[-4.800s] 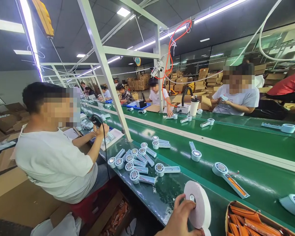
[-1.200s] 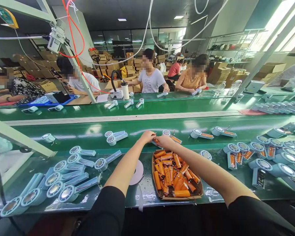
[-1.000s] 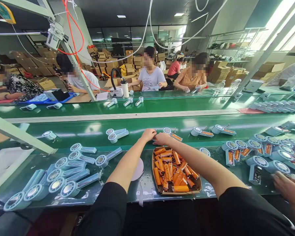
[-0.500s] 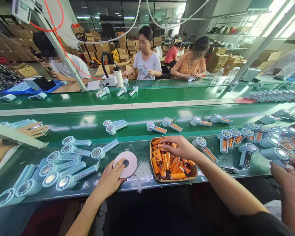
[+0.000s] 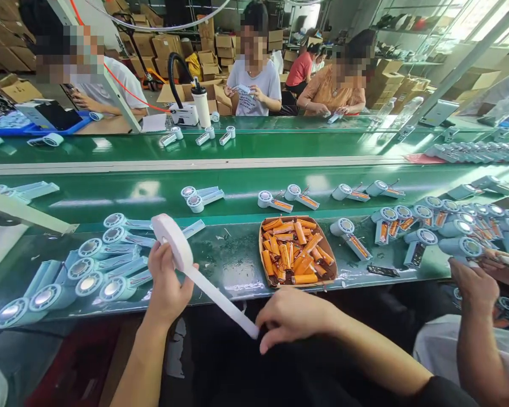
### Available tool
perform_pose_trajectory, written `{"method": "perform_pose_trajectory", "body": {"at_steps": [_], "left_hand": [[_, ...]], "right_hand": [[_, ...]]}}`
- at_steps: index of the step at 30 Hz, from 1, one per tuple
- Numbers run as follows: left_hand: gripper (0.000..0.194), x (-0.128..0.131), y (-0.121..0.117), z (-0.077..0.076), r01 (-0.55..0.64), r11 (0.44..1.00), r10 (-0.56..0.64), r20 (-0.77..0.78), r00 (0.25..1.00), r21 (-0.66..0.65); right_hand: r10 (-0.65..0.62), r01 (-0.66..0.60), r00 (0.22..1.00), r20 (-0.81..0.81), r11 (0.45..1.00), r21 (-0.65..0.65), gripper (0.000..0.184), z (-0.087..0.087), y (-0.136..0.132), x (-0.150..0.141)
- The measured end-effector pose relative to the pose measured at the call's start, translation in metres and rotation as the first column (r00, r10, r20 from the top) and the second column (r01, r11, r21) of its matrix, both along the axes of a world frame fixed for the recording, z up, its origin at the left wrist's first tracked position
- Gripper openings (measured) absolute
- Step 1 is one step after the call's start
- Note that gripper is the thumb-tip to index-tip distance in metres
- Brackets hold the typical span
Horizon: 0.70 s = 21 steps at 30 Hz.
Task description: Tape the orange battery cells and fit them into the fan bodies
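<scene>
At the worktop's [image 5: 224,271] near edge, the left hand [image 5: 167,288] has fingers clamped on a raised white roll [image 5: 178,243], the right hand's [image 5: 297,314] fingers pinching the unwound strip's [image 5: 220,299] end, seemingly tensioning it straight.

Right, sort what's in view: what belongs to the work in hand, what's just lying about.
Work: tape roll in left hand; its strip at right hand; likely orange packs, their carton, blue units.

Apparently unrelated: lidded cup, clear bottles.

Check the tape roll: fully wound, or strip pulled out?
Pulled out: a straight, pale strip runs from the tape roll in the left hand down to the right hand.
</scene>
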<state>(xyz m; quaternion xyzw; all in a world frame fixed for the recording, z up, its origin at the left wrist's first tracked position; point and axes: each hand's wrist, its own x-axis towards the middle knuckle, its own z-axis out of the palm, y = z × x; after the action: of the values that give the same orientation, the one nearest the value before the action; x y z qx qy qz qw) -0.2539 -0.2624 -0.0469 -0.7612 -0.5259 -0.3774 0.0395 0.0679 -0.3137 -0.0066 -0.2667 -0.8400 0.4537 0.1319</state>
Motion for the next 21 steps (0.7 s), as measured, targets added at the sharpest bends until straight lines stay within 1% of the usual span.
{"method": "perform_pose_trajectory", "body": {"at_steps": [1,2,4,5,6,7,8,10,13,15,16,18,19,21], "left_hand": [[0.063,-0.003,-0.001,-0.004,-0.003,0.999,0.004,0.025,1.000,-0.039],[0.062,-0.003,-0.003,-0.008,-0.001,0.998,0.004,0.043,0.999,-0.064],[0.059,0.003,-0.008,-0.015,0.009,0.997,-0.005,0.050,0.999,-0.072],[0.058,0.009,-0.011,-0.018,0.015,0.998,-0.012,0.046,0.999,-0.067],[0.057,0.015,-0.013,-0.020,0.024,0.998,-0.021,0.044,0.999,-0.058],[0.055,0.021,-0.015,-0.021,0.038,0.998,-0.035,0.044,0.998,-0.049],[0.054,0.027,-0.016,-0.022,0.055,0.998,-0.053,0.045,0.998,-0.043],[0.052,0.036,-0.016,-0.021,0.089,0.995,-0.087,0.043,0.995,-0.044],[0.055,0.042,-0.016,-0.018,0.126,0.990,-0.124,0.030,0.992,-0.060],[0.057,0.043,-0.017,-0.016,0.137,0.989,-0.135,0.025,0.990,-0.062],[0.057,0.043,-0.017,-0.015,0.139,0.988,-0.138,0.025,0.990,-0.061],[0.058,0.044,-0.018,-0.015,0.145,0.988,-0.144,0.020,0.989,-0.061],[0.058,0.044,-0.019,-0.015,0.149,0.987,-0.148,0.016,0.989,-0.063],[0.058,0.046,-0.019,-0.016,0.160,0.985,-0.159,0.008,0.987,-0.066]], "right_hand": [[-0.116,0.112,0.993,0.033,0.989,0.092,0.042,0.000,0.003,0.010],[-0.239,0.229,0.970,0.038,0.956,0.183,0.037,-0.001,0.008,0.020],[-0.447,0.419,0.894,0.009,0.844,0.335,0.034,-0.002,0.020,0.040],[-0.522,0.478,0.853,0.009,0.788,0.388,0.035,-0.003,0.027,0.048],[-0.582,0.518,0.813,0.028,0.743,0.424,0.036,-0.005,0.033,0.055],[-0.630,0.544,0.775,0.059,0.711,0.446,0.037,-0.008,0.039,0.060],[-0.662,0.557,0.743,0.097,0.693,0.459,0.037,-0.012,0.044,0.063],[-0.678,0.550,0.718,0.156,0.691,0.469,0.035,-0.018,0.050,0.067],[-0.663,0.549,0.733,0.152,0.708,0.445,0.034,-0.023,0.051,0.073],[-0.640,0.546,0.755,0.144,0.735,0.402,0.033,-0.022,0.047,0.078],[-0.618,0.532,0.771,0.155,0.758,0.378,0.033,-0.020,0.045,0.080],[-0.574,0.490,0.792,0.210,0.801,0.344,0.036,-0.017,0.040,0.085],[-0.564,0.473,0.786,0.252,0.812,0.342,0.037,-0.015,0.037,0.086],[-0.566,0.443,0.746,0.351,0.815,0.373,0.041,-0.013,0.033,0.087]]}}
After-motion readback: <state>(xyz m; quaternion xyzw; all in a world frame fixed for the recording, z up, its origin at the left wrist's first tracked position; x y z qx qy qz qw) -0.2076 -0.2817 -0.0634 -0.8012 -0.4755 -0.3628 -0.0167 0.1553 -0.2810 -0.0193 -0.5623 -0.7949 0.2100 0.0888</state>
